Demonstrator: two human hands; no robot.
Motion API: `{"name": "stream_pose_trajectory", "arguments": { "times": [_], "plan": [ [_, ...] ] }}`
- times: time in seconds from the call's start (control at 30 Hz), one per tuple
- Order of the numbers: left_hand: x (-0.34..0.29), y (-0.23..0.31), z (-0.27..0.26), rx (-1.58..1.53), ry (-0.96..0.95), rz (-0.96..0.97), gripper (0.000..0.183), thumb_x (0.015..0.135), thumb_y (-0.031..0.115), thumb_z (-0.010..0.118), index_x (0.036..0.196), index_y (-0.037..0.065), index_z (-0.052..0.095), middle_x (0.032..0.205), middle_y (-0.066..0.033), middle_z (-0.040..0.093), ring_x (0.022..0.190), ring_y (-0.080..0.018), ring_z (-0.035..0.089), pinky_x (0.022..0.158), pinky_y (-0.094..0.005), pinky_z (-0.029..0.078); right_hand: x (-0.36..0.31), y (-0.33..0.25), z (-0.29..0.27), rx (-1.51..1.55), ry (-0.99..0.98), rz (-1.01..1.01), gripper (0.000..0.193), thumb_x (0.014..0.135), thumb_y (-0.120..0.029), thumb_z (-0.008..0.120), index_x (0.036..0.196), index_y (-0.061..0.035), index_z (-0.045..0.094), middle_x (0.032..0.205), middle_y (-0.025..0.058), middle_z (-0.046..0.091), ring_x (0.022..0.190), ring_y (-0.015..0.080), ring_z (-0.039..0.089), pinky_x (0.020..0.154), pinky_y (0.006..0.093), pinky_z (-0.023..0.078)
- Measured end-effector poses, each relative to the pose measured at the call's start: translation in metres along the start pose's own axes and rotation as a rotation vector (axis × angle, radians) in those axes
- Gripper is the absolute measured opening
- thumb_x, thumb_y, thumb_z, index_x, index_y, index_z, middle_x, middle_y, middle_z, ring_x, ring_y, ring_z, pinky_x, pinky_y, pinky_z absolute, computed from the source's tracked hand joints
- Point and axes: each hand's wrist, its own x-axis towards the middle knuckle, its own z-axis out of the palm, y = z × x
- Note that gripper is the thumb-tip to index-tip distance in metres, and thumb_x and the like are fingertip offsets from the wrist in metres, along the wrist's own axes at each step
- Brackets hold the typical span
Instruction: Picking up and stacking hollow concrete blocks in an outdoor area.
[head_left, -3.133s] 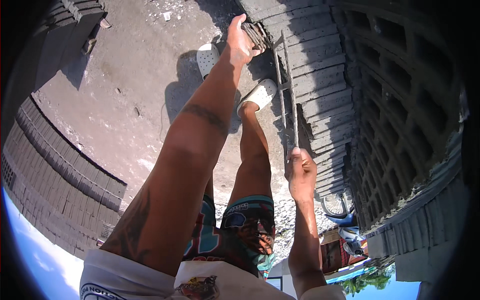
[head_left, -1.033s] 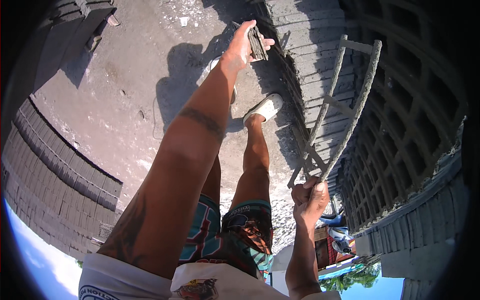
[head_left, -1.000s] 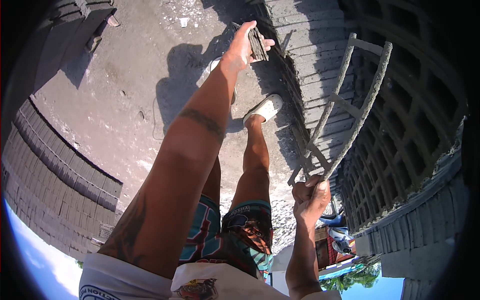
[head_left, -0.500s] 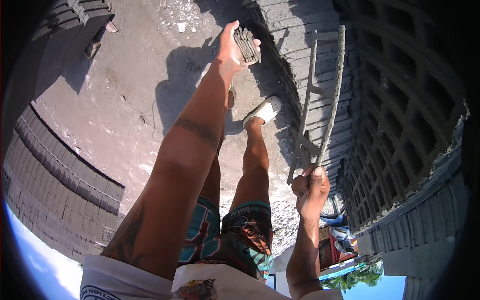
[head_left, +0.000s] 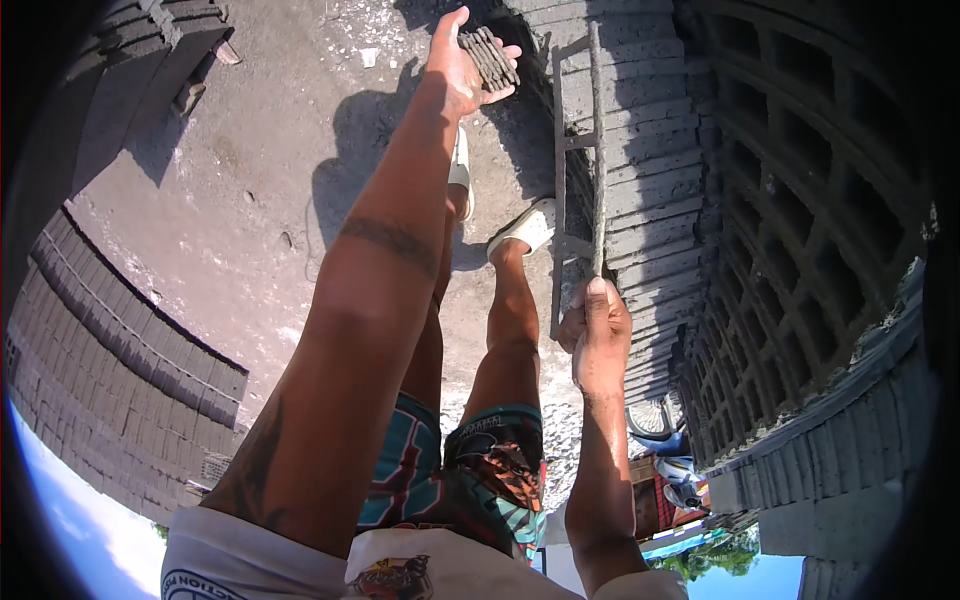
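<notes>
A long metal frame [head_left: 578,170] of two rails joined by short crosspieces stands nearly upright in the upper middle of the frame, its lower end gripped by the right hand [head_left: 592,335], whose fingers [head_left: 598,305] are wrapped tight around the bottom of the right rail, the thumb laid up along it. At the top centre, the left hand [head_left: 462,62] holds a small dark ridged block [head_left: 490,55]; the block lies across the palm with the fingers [head_left: 505,70] curled up under its right edge and the thumb stretched above its left end. Half a second ago the metal frame leaned to the right and its top reached toward the stacked bricks; now its rails run almost straight up and down, and the right hand has come slightly upward in the picture. The left hand, with the block, has shifted a little to the right. Beneath both lies a grey, dusty dirt ground [head_left: 260,180], the person's two legs and white sandals [head_left: 525,228] planted on it. Rows of grey bricks [head_left: 650,150] run down the right beside the metal frame, a lattice of stacked bricks [head_left: 800,220] fills the far right, and another long brick stack [head_left: 120,340] curves along the left.
</notes>
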Motion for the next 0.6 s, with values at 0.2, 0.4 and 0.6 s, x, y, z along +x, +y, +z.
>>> {"name": "stream_pose_trajectory", "arguments": {
  "times": [0.2,0.4,0.6],
  "plan": [
    [0.002,0.010,-0.007,0.076,-0.105,0.062,0.061,0.082,0.064,0.054,0.097,0.005,0.062,0.094,-0.0129,0.067,0.089,-0.0273,0.064,0.085,-0.0494,0.046,-0.030,-0.024,0.011,0.119,-0.006,-0.230,0.037,0.103,-0.035,0.046,0.085,-0.0037,0.048,0.060,-0.0039,0.036,0.049,0.0036,0.030,0.044,0.0230,0.020],
    [0.008,0.002,0.012,-0.013,-0.031,0.071,0.064,0.083,0.064,0.053,0.103,0.004,0.063,0.093,-0.0107,0.067,0.088,-0.0260,0.065,0.083,-0.0463,0.046,-0.012,-0.013,0.018,0.067,0.023,-0.114,0.036,0.104,-0.034,0.046,0.083,-0.0056,0.050,0.058,-0.0045,0.039,0.048,0.0040,0.033,0.044,0.0231,0.025],
    [0.011,0.009,0.001,0.018,-0.086,0.074,0.065,0.084,0.063,0.051,0.106,0.003,0.062,0.100,-0.0141,0.068,0.094,-0.0300,0.064,0.088,-0.0559,0.045,-0.036,-0.016,0.022,0.123,-0.025,-0.094,0.033,0.104,-0.030,0.047,0.084,-0.0037,0.052,0.059,-0.0042,0.038,0.048,0.0036,0.031,0.043,0.0224,0.023]
  ]
}}
